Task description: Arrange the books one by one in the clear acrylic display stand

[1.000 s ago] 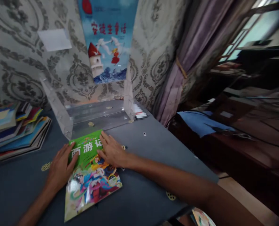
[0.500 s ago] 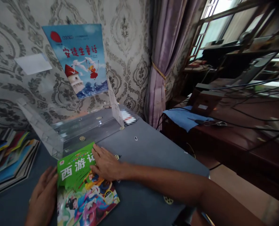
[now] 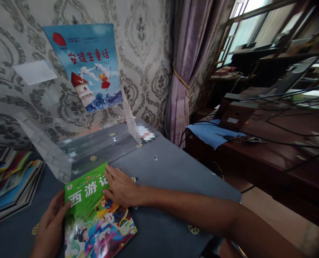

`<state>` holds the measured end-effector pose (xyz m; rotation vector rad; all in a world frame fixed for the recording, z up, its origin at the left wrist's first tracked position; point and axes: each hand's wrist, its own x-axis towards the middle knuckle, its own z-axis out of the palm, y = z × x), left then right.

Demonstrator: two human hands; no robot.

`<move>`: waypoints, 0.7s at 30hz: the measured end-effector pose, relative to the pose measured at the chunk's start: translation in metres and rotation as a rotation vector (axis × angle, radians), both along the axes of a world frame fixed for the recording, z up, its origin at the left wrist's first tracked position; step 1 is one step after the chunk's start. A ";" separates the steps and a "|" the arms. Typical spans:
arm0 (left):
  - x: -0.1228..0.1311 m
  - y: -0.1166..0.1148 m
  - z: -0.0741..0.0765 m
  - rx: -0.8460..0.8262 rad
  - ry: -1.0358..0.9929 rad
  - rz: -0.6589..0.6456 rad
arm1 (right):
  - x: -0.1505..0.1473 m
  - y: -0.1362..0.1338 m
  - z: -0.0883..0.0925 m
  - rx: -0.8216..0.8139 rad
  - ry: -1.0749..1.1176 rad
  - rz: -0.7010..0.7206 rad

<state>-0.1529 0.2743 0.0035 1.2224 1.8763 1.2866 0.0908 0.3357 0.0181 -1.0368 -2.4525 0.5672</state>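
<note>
A green picture book (image 3: pixel 95 211) with white Chinese lettering and colourful figures lies face up on the grey-covered table. My left hand (image 3: pixel 50 222) grips its left edge, thumb at the cover's rim and fingers along the side. Across the upper right edge rests my right hand (image 3: pixel 122 186), its fingers stretched out and flat on the cover. Just beyond the book is a clear plastic stand (image 3: pixel 60 165) with upright side walls. A blue book (image 3: pixel 95 68) with red lettering stands upright at its back.
A stack of books (image 3: pixel 11 186) lies on the left. A white paper (image 3: pixel 36 71) shows near the patterned wall. At the right are a tied purple curtain (image 3: pixel 179 89), and a brown desk (image 3: pixel 277 161) with a blue cloth (image 3: pixel 212 132) and cables.
My left thumb has come onto the green book's left edge. The view has shifted slightly; the green book and my right hand stay nearly in place.
</note>
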 end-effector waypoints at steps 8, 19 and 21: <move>-0.002 0.009 -0.006 0.005 0.116 -0.005 | -0.005 -0.005 0.001 -0.002 -0.040 -0.052; -0.004 0.023 0.015 -0.020 0.770 -0.321 | 0.029 -0.020 0.015 0.138 -0.078 0.014; 0.004 0.023 0.023 -0.046 0.937 -0.348 | 0.037 -0.003 0.009 0.045 0.042 0.046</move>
